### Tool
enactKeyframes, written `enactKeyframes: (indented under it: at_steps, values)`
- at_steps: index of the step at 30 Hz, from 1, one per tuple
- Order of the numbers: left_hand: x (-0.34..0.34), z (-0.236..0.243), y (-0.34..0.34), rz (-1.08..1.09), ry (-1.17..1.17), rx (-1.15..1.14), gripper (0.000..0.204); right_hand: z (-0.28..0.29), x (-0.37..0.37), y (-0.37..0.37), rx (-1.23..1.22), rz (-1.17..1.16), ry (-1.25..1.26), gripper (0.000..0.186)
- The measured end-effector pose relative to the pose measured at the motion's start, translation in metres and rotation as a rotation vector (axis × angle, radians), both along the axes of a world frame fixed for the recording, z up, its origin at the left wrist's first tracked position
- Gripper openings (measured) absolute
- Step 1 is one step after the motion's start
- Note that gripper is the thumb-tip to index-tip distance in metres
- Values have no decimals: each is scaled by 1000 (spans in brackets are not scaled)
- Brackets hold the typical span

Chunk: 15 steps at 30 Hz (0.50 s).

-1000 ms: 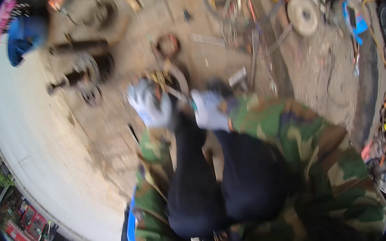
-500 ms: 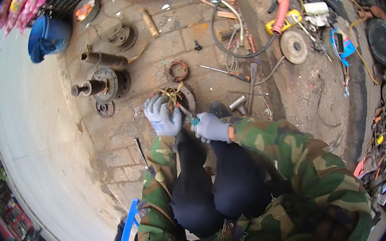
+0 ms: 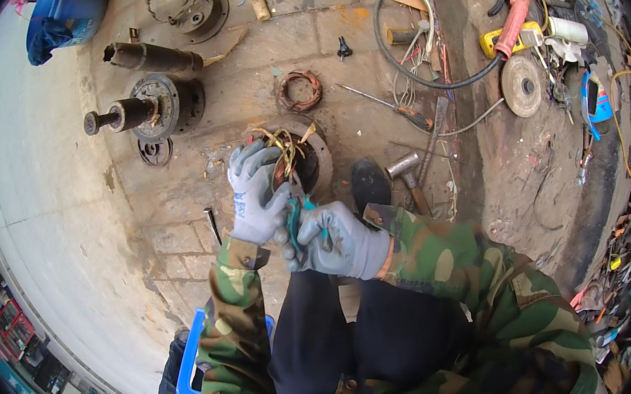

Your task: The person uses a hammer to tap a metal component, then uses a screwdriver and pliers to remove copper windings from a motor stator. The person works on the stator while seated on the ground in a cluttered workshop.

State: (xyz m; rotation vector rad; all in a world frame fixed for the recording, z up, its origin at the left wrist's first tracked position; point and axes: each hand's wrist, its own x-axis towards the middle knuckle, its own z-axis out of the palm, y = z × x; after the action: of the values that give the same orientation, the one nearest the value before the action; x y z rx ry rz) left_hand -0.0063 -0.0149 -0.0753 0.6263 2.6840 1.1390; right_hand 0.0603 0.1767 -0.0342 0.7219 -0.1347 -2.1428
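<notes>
In front of my knees a round motor stator (image 3: 319, 159) lies on the paving, with yellowish wire leads and strips (image 3: 287, 142) sticking up from its windings. My left hand (image 3: 256, 192), in a grey-and-white glove, is closed over the stator's left side, fingers bent at the leads. My right hand (image 3: 344, 239), gloved alike, grips pliers with teal handles (image 3: 293, 222). Their jaws point up into the stator beside my left thumb; what lies between the jaws is too small to tell. My black shoe (image 3: 371, 184) stands right of the stator.
A copper wire coil (image 3: 301, 90) lies beyond the stator. A hammer (image 3: 404, 164) and a screwdriver (image 3: 400, 112) lie to the right, near a grinding disc (image 3: 521, 85). At left stand a motor part with a shaft (image 3: 155, 110) and a blue bucket (image 3: 85, 19). A blue stool (image 3: 189, 370) is lower left.
My right hand has turned and shifted slightly lower, its fingers now showing around the spread plier handles. My left hand stays at the stator. The whole view has tilted and come closer.
</notes>
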Motion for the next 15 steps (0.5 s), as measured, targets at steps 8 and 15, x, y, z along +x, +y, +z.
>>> enactKeyframes:
  at_steps: [8, 15]
  values:
    - [11, 15, 7, -4, 157, -117, 38, -17, 7, 20, 286, 377, 217, 36]
    - [30, 30, -7, 212, 126, -182, 40, -16, -14, 79, 222, 425, 216, 44]
